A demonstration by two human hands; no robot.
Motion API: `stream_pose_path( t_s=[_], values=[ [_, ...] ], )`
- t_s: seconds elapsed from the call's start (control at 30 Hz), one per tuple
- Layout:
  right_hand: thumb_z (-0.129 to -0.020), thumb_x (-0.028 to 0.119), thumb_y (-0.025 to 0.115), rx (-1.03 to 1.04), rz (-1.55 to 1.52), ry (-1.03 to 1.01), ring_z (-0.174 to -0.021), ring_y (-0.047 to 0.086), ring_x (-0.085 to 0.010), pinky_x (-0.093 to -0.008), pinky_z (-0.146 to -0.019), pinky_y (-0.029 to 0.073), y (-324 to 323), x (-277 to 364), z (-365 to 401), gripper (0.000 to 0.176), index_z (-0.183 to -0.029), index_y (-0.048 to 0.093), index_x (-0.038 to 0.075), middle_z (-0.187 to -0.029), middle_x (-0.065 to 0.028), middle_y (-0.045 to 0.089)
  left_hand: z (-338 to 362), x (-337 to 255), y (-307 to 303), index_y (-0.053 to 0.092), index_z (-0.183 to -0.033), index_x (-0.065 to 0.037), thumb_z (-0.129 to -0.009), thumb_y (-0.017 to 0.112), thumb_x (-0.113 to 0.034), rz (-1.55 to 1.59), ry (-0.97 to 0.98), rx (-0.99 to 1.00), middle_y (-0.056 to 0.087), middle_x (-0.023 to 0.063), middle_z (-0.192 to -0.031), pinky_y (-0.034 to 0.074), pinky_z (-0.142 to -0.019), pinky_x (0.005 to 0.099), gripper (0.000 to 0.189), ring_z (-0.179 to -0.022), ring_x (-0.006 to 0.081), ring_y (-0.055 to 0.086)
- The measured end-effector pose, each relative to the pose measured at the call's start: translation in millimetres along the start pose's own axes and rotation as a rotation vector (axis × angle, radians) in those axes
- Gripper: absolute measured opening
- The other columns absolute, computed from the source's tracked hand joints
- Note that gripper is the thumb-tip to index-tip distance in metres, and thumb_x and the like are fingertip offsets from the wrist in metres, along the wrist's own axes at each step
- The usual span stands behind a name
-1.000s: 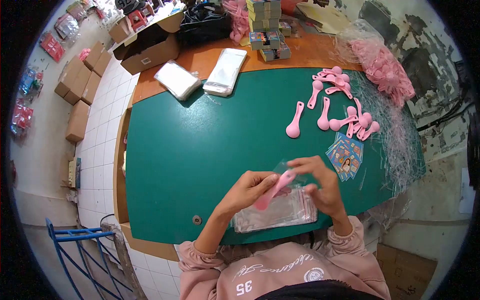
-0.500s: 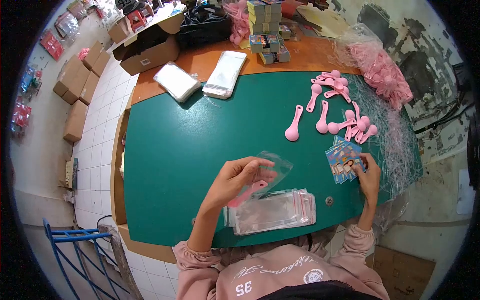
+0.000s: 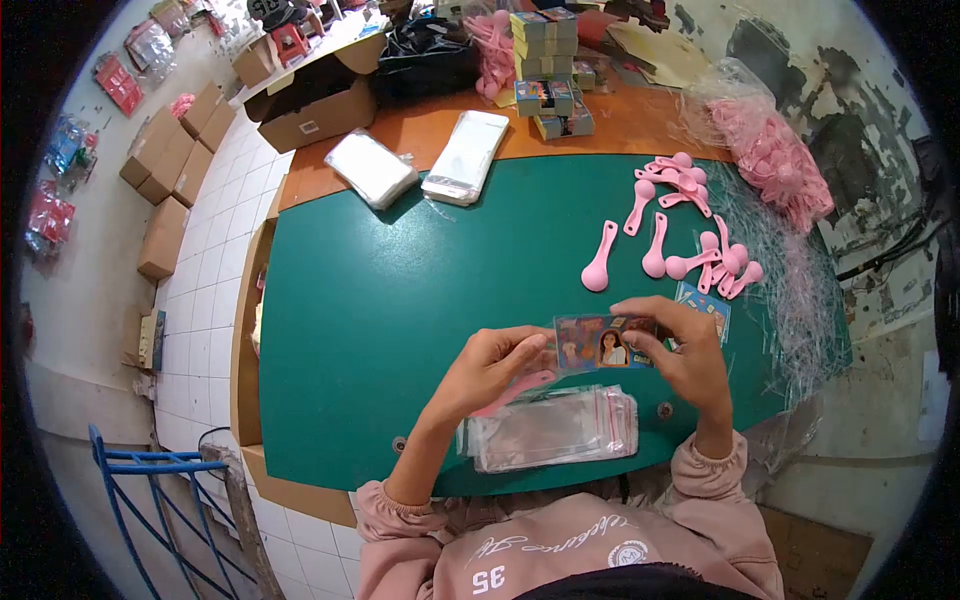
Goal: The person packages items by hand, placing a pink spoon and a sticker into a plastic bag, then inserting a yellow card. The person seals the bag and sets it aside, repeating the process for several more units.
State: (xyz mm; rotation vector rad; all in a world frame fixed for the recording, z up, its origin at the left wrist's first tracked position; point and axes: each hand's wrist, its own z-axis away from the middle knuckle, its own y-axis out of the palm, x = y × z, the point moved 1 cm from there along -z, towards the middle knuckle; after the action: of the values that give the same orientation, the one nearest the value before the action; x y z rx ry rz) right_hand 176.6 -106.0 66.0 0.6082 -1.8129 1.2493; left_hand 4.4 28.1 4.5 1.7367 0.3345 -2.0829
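Green table (image 3: 380, 300): both hands pinch card (image 3: 603, 343) (held level).

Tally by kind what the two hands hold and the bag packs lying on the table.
Printed card, between left hand and right hand: 1
Pink spoon, in left hand: 1
Clear-bag packs, far orange edge: 2
Red-strip bag pile, near the person: 1
Total: 5

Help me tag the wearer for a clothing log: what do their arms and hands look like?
The left hand and right hand are bare, ungloved. Dusty-pink sweatshirt sleeves end in gathered cuffs, the left pushed up near the elbow.
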Motion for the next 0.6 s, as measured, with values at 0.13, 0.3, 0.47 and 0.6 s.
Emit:
stream_pose_path(
  t_s=[0.13, 0.3, 0.47, 0.6],
  values=[
    [-0.074, 0.001, 0.061, 0.153, 0.142, -0.15, -0.073, 0.062, -0.024, -0.0304, -0.063, 0.048, -1, 4, -5, 0.027, -0.101, 0.061, 0.004, -0.085, -0.0129, 0.062, -1, -2, 1, 0.056, -0.108, 0.004, -0.091, 0.046, -0.02, -0.093, 0.02, 0.061, 0.063, 0.0096, -0.089, 0.048, -0.073, 0.026, 0.031, -0.079, 0.0101, 0.056],
    [-0.074, 0.004, 0.061, 0.297, 0.133, -0.131, -0.073, 0.061, -0.0277, -0.032, -0.062, 0.048, 9, 8, -6, 0.015, -0.088, 0.057, 0.001, -0.08, -0.0131, 0.06, -3, -7, 10, 0.051, -0.119, -0.001, -0.091, 0.047, -0.02, -0.306, 0.082, 0.169, 0.063, 0.0099, -0.094, 0.047, -0.073, 0.0262, 0.034, -0.08, 0.0089, 0.056],
    [-0.074, 0.007, 0.062, 0.307, 0.127, -0.12, -0.072, 0.06, -0.0276, -0.0327, -0.061, 0.047, 7, 9, -10, 0.015, -0.085, 0.053, 0.0, -0.077, -0.014, 0.058, 2, -12, 5, 0.041, -0.129, -0.007, -0.09, 0.048, -0.021, -0.416, 0.075, 0.175, 0.064, 0.0121, -0.086, 0.046, -0.066, 0.0259, 0.042, -0.073, 0.0077, 0.055],
    [-0.073, 0.008, 0.063, 0.41, 0.102, -0.178, -0.07, 0.059, -0.0286, -0.0336, -0.061, 0.046, 16, 8, -11, 0.019, -0.087, 0.052, 0.001, -0.076, -0.0144, 0.057, 0, -7, 4, 0.038, -0.131, -0.008, -0.09, 0.049, -0.022, -0.393, 0.064, 0.229, 0.065, 0.0117, -0.083, 0.047, -0.066, 0.0268, 0.045, -0.073, 0.0098, 0.058]
  ],
)
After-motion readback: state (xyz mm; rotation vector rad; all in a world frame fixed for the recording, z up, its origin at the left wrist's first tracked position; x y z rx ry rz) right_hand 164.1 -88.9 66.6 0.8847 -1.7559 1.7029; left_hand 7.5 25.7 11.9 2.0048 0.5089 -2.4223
